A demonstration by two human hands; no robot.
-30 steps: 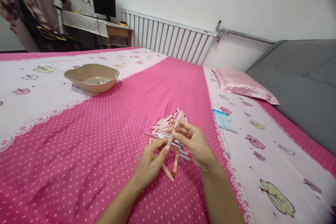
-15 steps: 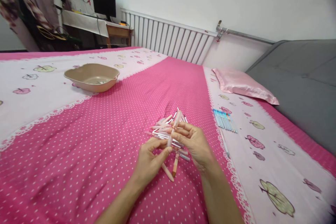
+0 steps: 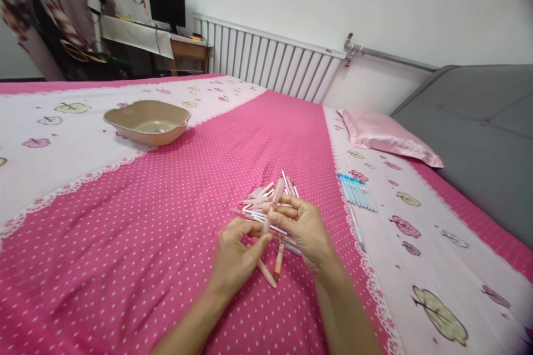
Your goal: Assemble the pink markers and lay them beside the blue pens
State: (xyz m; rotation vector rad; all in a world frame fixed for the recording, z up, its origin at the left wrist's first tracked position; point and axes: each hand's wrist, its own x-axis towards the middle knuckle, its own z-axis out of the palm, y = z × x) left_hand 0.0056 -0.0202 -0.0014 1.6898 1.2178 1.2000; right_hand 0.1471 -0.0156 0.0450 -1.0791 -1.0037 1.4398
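Both of my hands hold one pale pink pen (image 3: 275,195) upright over a loose pile of pink and white pens (image 3: 260,205) on the pink dotted bedspread (image 3: 145,244). My left hand (image 3: 237,255) pinches the pen's lower end between thumb and fingers. My right hand (image 3: 302,227) is curled around its middle. Two peach-coloured pens (image 3: 278,262) lie just below my hands.
A beige heart-shaped bowl (image 3: 146,121) sits at the far left on the bed. A row of blue pens (image 3: 357,191) lies to the right, with one white pen (image 3: 356,226) beneath it. A pink pillow (image 3: 385,136) and a grey headboard (image 3: 478,133) are at the right.
The pen in my hands has sunk a little toward the pile and tilted slightly. My hands have stayed close together in the same spot.
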